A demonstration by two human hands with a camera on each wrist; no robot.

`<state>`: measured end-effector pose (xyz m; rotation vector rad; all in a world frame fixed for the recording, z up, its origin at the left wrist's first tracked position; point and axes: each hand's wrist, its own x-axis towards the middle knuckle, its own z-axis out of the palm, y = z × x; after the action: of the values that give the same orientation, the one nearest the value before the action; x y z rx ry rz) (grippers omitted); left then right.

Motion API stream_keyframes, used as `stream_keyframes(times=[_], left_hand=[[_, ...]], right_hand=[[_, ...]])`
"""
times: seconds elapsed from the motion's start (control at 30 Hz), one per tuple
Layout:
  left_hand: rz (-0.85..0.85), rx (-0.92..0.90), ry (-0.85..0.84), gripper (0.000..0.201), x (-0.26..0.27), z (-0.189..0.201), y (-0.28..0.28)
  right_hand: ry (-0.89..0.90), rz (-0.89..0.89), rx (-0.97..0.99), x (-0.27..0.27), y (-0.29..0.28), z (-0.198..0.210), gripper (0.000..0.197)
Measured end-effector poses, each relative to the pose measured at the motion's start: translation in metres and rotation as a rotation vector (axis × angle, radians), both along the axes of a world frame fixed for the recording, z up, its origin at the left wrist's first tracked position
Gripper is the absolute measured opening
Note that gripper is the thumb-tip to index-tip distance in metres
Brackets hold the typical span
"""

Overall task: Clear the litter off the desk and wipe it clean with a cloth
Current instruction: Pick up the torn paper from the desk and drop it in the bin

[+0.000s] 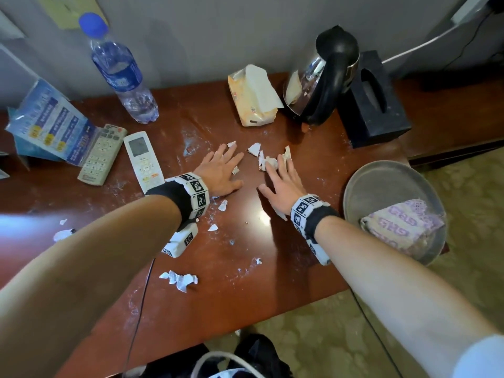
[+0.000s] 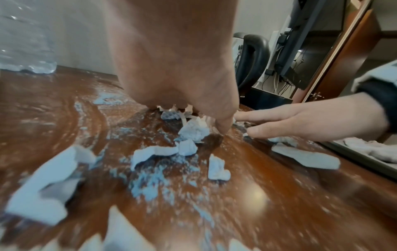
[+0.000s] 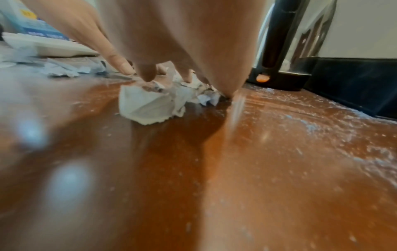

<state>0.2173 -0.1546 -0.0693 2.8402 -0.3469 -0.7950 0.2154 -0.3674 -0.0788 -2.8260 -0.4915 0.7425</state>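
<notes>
In the left wrist view, the left hand (image 2: 171, 59) covers its own fingertips and part of the crumpled white paper scraps (image 2: 193, 130). The near reddish-brown wooden desk (image 2: 279, 203) is blurred. The clear plastic water bottle (image 2: 23, 42) is cut off at the left edge.

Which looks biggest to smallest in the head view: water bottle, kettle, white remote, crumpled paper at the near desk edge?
1. Water bottle and kettle: similar apparent size, not ranked; wide-angle stretch makes it unsure.
2. White remote.
3. Crumpled paper, clearly smallest.
</notes>
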Motion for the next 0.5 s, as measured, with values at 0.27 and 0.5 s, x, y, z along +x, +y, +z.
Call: stream_keyframes(times=[0.27,0.5], left_hand=[[-0.066,-0.021,0.055,0.077,-0.066,-0.004,0.009],[-0.053,-0.038,-0.032,0.078,-0.034,0.022,0.004]], right_hand=[[0.010,0.263,0.015,-0.044,-0.004,0.003,0.066],[0.007,0.115,0.032,-0.053,-0.020,0.015,0.068]])
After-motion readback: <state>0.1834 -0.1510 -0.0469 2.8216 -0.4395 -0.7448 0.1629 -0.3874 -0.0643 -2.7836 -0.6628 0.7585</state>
